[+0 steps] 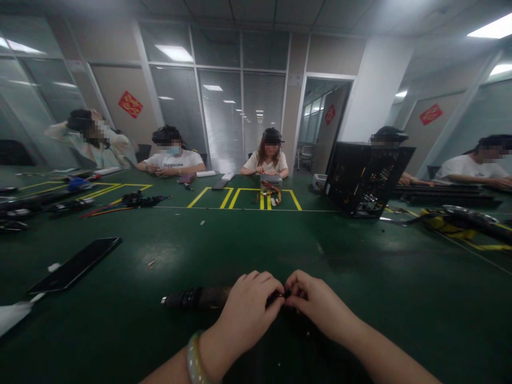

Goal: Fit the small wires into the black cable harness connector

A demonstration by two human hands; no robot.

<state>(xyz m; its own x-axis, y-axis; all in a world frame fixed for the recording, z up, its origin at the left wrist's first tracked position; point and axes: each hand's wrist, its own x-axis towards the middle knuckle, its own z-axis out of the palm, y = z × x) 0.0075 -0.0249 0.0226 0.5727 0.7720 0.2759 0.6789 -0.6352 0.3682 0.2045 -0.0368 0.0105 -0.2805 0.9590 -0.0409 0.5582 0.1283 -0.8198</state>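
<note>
In front of me a black cylindrical tool [196, 298] with ridged rings and a small metal end lies along the green table, its metal end to the left. My left hand [252, 304], with a bangle [196, 358] on the wrist, is closed around the tool's right part and covers it. Close beside it, my right hand [314, 298] pinches something small and dark [286, 294] at the tool's right end. The fingertips of both hands nearly meet there, so the exact part is hidden.
A black phone [76, 266] with a white cable lies at left. Small bits [150, 264] are scattered on the green table [248, 240]. Cables [132, 202] lie at far left, a grey box with wires [271, 186] ahead, a black computer case [366, 178] at right. Several people sit around.
</note>
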